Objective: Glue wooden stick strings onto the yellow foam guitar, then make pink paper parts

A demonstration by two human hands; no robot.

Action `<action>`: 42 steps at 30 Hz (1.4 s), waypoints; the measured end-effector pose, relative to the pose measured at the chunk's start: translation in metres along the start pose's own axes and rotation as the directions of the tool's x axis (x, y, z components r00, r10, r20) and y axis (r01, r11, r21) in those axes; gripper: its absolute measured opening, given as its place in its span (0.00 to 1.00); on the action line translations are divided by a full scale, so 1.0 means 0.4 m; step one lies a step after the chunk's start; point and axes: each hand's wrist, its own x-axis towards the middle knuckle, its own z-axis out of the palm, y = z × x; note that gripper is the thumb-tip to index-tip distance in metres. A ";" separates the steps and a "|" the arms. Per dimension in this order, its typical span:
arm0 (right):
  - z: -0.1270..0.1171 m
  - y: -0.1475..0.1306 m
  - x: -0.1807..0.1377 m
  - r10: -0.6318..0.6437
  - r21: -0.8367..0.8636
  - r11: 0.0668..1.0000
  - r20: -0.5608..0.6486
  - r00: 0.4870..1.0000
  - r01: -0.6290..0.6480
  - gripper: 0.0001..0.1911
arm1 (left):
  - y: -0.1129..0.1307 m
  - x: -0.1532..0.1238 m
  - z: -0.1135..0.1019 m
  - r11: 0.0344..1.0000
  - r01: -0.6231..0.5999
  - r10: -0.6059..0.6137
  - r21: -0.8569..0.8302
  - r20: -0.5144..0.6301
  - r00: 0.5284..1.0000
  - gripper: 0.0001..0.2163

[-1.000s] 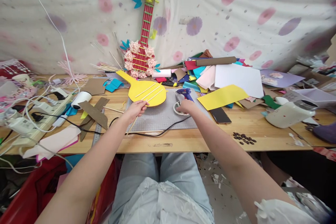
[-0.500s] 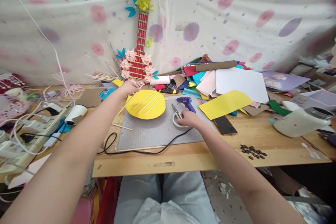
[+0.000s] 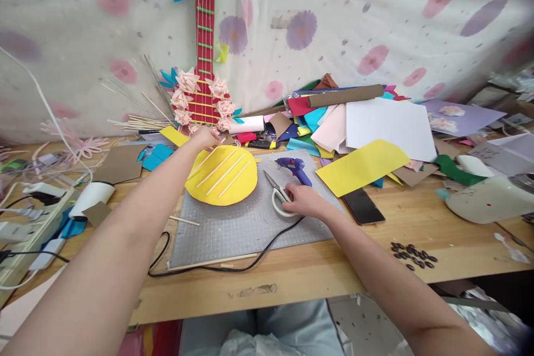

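A yellow oval piece (image 3: 246, 178) lies on the grey cutting mat (image 3: 233, 233), with three thin pale wooden sticks (image 3: 227, 175) slanting side by side across it. My left hand (image 3: 205, 139) is at its upper left edge, fingers pinched on the upper end of another wooden stick (image 3: 202, 164), which slants over the left part of the oval. On the mat to the right, my right hand (image 3: 306, 200) has its fingers on the white handles of scissors (image 3: 277, 192); the blades point up and left. Just beyond it lies a blue glue gun (image 3: 294, 167).
A red paper guitar (image 3: 204, 89) with pink flowers leans at the back. Coloured sheets (image 3: 362, 169) pile up at right, near a phone (image 3: 362, 206) and dark beads (image 3: 413, 256). The gun's black cord (image 3: 250, 267) crosses the mat's front. A power strip (image 3: 41, 233) stands at left.
My left hand has brought its stick from beside the oval's left edge to over its yellow surface. My right hand stays at the scissors. The view has tilted down and come closer.
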 end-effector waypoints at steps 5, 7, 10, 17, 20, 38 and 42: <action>0.000 -0.002 -0.002 0.016 0.010 1.000 0.010 1.000 -0.016 0.11 | 0.000 0.007 0.013 0.997 0.006 -0.007 0.074 0.016 1.000 0.07; 0.000 -0.004 -0.004 0.025 0.011 1.000 0.016 1.000 -0.026 0.11 | 0.000 0.009 0.018 0.988 0.000 -0.002 0.156 0.009 1.000 0.08; -0.002 -0.005 -0.005 0.016 -0.003 1.000 0.021 1.000 -0.016 0.11 | -0.004 0.017 0.025 0.956 -0.012 0.012 0.292 0.001 1.000 0.08; -0.010 -0.013 -0.010 0.020 -0.011 1.000 0.054 0.998 -0.020 0.13 | -0.012 0.026 0.033 0.918 -0.036 0.029 0.396 0.024 0.999 0.07; -0.017 -0.018 -0.010 0.033 -0.017 0.999 0.049 0.998 -0.032 0.13 | -0.005 0.000 0.024 0.949 -0.060 0.068 0.311 -0.015 0.998 0.06; -0.080 -0.199 0.002 -0.190 0.089 0.970 -0.307 0.933 0.227 0.26 | -0.120 -0.406 0.022 0.588 -0.227 0.224 -0.777 -0.113 0.968 0.05; -0.100 -0.292 0.014 -0.293 0.035 0.950 -0.255 0.922 0.311 0.28 | -0.133 -0.463 0.020 0.534 -0.227 0.187 -0.815 -0.148 0.971 0.04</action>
